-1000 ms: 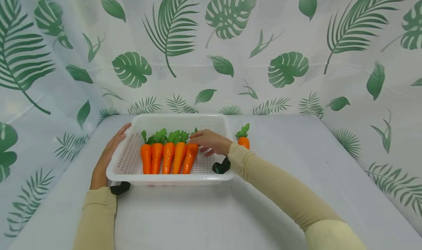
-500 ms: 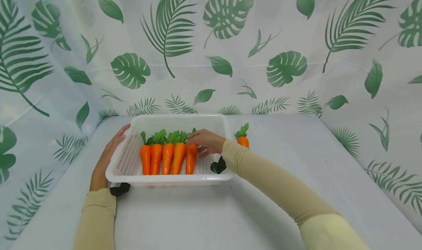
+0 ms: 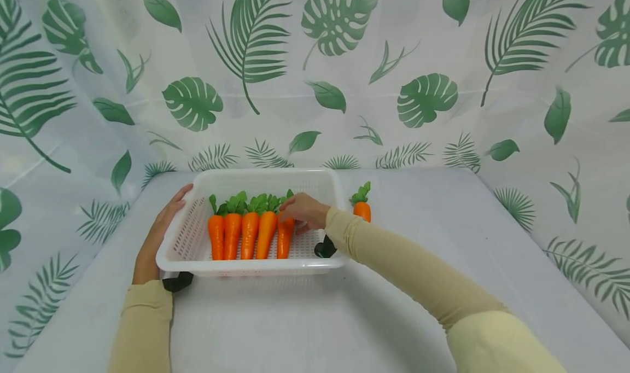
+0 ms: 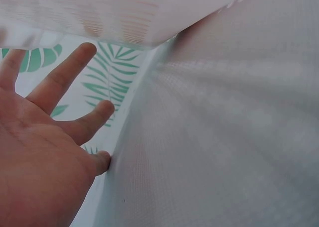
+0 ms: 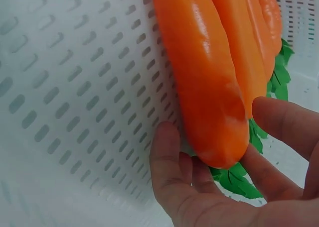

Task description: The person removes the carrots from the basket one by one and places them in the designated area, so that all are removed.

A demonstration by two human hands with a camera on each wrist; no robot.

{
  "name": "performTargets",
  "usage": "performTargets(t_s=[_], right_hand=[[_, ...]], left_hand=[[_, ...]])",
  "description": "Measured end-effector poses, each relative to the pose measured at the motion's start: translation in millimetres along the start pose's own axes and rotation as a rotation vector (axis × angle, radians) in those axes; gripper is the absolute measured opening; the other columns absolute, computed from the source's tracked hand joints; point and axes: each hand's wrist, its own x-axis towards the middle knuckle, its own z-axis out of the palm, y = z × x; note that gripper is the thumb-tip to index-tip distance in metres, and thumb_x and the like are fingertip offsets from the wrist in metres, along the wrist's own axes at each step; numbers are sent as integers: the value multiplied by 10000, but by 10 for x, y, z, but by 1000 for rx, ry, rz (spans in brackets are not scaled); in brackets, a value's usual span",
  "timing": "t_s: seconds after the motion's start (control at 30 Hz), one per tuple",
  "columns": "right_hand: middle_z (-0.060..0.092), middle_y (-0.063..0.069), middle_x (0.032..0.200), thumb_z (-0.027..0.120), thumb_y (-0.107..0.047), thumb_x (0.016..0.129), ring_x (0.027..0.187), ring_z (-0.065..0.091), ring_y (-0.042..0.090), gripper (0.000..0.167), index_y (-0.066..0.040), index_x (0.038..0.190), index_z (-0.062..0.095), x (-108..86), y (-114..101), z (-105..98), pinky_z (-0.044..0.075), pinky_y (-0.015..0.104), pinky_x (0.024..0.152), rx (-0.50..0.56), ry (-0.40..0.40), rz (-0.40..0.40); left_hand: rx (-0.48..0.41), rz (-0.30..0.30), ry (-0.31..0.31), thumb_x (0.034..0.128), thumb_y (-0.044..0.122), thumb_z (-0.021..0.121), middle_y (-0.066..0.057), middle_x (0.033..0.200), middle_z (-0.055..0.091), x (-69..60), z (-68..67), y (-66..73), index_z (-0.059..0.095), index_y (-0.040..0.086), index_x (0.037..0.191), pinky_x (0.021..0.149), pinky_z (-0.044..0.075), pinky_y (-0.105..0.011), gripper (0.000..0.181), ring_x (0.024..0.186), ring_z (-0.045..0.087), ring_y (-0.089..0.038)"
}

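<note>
Several orange carrots with green leafy tops lie side by side in a white plastic basket [image 3: 256, 265]. My right hand [image 3: 306, 210] reaches over the basket's right part and holds the rightmost carrot [image 3: 284, 239] near its leafy end. In the right wrist view, its fingers curl round the top of that carrot [image 5: 204, 82], with the thumb at the other side. Along the basket's left side stands my left hand [image 3: 159, 232], fingers extended and touching the rim. The left wrist view shows this hand [image 4: 45, 152] with spread fingers beside the basket's underside [image 4: 99, 18].
Another carrot [image 3: 362, 211] lies on the white-covered table [image 3: 256, 324] just right of the basket, partly hidden by the right sleeve. A white curtain [image 3: 364, 83] printed with green leaves rises behind and at both sides. Black wrist camera mounts [image 3: 178, 281] sit at both wrists.
The rightmost carrot's lower tip has swung right, so it lies straighter. My right hand has shifted slightly left with it. The left hand stays at the basket's side.
</note>
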Motion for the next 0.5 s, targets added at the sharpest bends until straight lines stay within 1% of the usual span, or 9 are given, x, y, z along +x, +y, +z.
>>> performTargets(t_s=[0.13,0.2,0.33,0.4,0.5], right_hand=[[658,184,1349,719,-46,969,1087,626,321,428,8,1390,676,18,-5,25,591,497,963,-28,17,-6],[656,182,1353,722,-43,965,1087,624,314,426,9,1386,679,14,-11,34,596,492,951,-44,22,-11],[665,176,1343,736,-29,950,1059,636,300,433,22,1376,682,-4,-21,35,606,483,930,-49,22,-22],[667,179,1331,741,-25,947,1047,638,298,435,34,1374,679,-11,-21,30,605,480,933,-41,17,-23],[663,194,1328,745,-17,941,1059,644,306,445,58,1373,669,-13,-20,23,598,482,950,-27,10,-25]], left_hand=[[13,6,-2,1172,441,360,-110,1714,272,7,-5,-5,219,336,1727,975,529,-224,582,1302,486,-160],[37,11,0,1172,438,356,-120,1726,260,17,-11,-9,214,335,1728,972,529,-219,583,1301,483,-160],[74,20,6,1175,415,348,-151,1736,249,53,-33,-17,206,315,1732,958,534,-213,583,1268,512,-123],[54,27,-8,1179,399,345,-169,1719,263,84,-50,-16,183,282,1737,956,537,-215,593,1250,538,-95],[41,29,-22,1183,372,342,-93,1666,352,114,-71,-12,162,247,1739,946,543,-218,598,1215,572,-45]])
